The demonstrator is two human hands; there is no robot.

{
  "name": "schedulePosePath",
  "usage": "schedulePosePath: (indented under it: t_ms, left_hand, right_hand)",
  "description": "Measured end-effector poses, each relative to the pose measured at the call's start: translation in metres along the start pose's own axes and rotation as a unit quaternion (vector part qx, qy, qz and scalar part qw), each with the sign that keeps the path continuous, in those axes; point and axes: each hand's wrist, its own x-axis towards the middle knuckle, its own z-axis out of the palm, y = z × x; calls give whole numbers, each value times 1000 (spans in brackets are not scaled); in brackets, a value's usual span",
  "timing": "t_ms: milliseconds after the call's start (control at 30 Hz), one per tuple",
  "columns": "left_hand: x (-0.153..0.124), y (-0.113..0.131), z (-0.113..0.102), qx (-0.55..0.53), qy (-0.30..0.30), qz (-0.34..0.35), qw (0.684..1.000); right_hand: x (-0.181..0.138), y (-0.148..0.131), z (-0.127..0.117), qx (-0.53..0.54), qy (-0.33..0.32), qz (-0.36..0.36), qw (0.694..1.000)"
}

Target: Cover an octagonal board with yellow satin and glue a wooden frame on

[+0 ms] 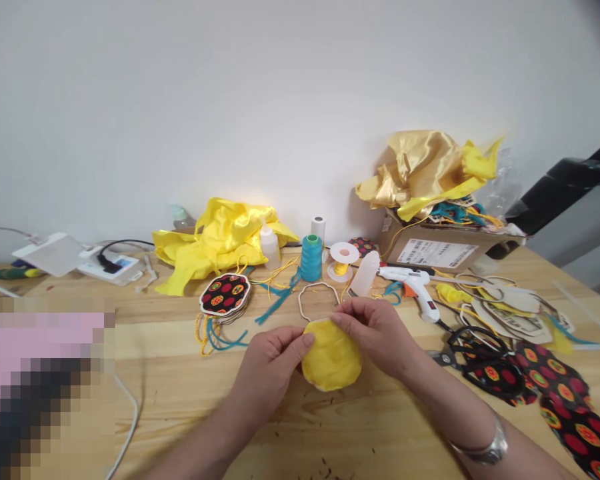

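Observation:
Between my two hands is a rounded yellow fabric piece [331, 357] with a thin pale edge showing along its rim. My left hand [275, 357] pinches its upper left side, the thumb lying on the yellow face. At the top right edge, my right hand [375, 330] grips it between thumb and fingers. Just behind it, a pale scalloped frame [301, 303] lies on the table. Off to the left rests a stack of scalloped pieces faced with dark patterned fabric [225, 294], with yellow cords and teal ribbons trailing from it.
A teal thread cone [311, 259], a yellow-wound spool [340, 270] and a squeeze bottle [269, 247] stand behind my hands. To the right lie a white glue gun [415, 285], black scissors [477, 353] and patterned fabric [587, 427]. A cardboard box [400, 243] overflows with fabric.

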Motion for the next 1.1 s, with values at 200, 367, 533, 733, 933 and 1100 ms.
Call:
schedulePosePath:
  t_ms: [200,367,533,733,933,1100]
  left_hand:
    - [-1,0,-1,34,18,16,999]
    - [-4,1,1,82,13,29,996]
    - [-6,-1,3,91,4,31,995]
    - [-7,-3,1,101,-1,36,994]
    - [-6,-1,3,118,-4,36,992]
    - [-9,-1,5,150,-17,49,987]
  right_hand:
    - [-1,2,-1,4,-29,-13,1000]
    - [-6,-3,1,-104,-22,-79,991]
    - [-9,-6,5,-114,-20,-77,990]
    - [-6,0,6,-113,-20,-61,991]
    - [-7,-3,3,-103,-31,-98,989]
    - [-10,-4,5,-140,-46,-82,986]
